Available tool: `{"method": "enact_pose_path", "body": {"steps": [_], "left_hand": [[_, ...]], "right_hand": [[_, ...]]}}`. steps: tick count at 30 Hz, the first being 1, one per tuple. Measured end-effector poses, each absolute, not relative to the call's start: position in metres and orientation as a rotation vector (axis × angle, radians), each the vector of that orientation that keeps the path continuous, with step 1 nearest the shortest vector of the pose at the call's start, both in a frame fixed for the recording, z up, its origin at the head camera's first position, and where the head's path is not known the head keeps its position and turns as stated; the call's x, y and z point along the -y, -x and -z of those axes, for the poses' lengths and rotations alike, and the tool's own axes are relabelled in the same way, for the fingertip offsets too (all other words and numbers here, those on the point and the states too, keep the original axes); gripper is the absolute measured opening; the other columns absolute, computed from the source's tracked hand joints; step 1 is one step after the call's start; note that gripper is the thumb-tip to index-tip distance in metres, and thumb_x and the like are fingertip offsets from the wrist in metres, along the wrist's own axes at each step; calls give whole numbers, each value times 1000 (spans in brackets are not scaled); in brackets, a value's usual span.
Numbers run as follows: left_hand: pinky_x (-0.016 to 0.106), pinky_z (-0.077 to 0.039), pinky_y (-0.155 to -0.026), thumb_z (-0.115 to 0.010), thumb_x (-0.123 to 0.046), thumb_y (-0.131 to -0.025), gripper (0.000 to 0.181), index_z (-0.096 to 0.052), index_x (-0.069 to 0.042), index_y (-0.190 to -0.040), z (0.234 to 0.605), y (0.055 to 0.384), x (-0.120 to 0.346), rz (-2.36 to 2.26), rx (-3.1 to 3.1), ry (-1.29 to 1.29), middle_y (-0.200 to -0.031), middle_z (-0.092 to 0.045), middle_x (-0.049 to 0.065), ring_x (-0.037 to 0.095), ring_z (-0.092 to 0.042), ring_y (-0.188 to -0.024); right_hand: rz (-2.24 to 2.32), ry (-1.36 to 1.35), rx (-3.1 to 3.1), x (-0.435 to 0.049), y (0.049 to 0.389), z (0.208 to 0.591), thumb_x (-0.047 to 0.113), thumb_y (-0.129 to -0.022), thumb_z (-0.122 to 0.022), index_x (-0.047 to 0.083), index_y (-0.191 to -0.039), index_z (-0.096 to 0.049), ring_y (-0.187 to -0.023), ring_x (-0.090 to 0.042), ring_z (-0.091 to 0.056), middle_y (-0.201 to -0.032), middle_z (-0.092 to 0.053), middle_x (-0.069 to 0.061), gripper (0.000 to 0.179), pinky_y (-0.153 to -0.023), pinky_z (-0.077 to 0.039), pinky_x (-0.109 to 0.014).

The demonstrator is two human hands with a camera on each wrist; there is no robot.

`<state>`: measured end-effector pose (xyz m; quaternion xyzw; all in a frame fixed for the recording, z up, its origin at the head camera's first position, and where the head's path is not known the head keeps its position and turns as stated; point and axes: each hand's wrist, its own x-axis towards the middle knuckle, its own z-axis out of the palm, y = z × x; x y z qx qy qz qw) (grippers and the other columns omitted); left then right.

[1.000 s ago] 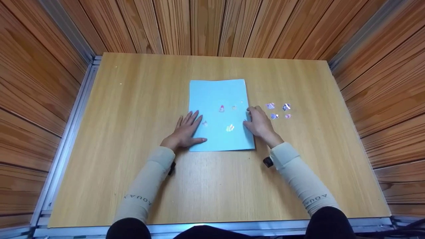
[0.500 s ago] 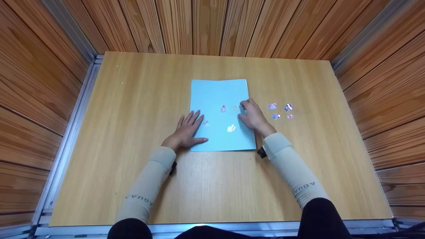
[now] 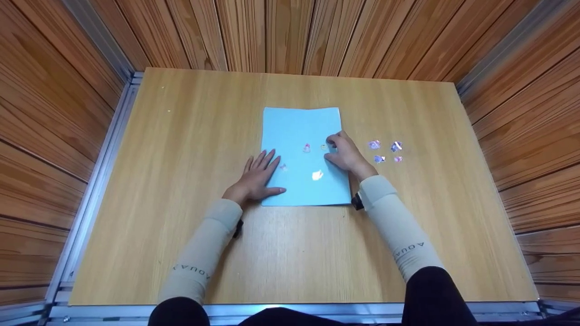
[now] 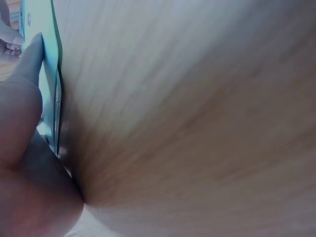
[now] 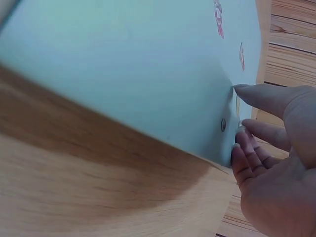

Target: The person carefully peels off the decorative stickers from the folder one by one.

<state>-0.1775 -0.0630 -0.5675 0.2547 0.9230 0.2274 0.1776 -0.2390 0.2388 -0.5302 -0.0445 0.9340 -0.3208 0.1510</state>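
Observation:
A light blue folder or booklet [image 3: 299,127] lies on the table, with small shiny stickers on its cover. Among them are a pink one [image 3: 306,148] and a glossy pale one [image 3: 317,175]. My left hand [image 3: 253,182] rests flat on the lower left of the cover, fingers spread, beside a faint pink sticker [image 3: 283,167]. Over the right edge is my right hand [image 3: 346,151], its bent fingers and thumb touching the cover around a small pale sticker [image 3: 324,146]. In the right wrist view the thumb [image 5: 266,98] stands apart from the fingers; nothing is plainly gripped.
Several loose purple and pink shiny stickers [image 3: 374,144] lie on the wooden table [image 3: 204,136] to the right of the folder. Wood-plank walls [image 3: 290,36] and metal rails [image 3: 104,154] bound the table.
My right hand has moved left from the folder's right edge onto the cover, near the small pale sticker. The left hand has stayed in place. The whole head view has shifted slightly.

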Motion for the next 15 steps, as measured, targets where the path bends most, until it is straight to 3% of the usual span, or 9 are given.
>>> {"method": "enact_pose_path", "body": {"steps": [15], "left_hand": [[56,8,-124,-60,-62,-96,98,-8,-18,-166,568,179,61,-613,-2602,-695,-173,5,5,29,11,-158]], "right_hand": [[898,222,-2709,-242,244,530,12,-97,-67,-2,-131,-59,-118,-33,-52,-126,-50,-18,37,-102,-47,-47]]}}
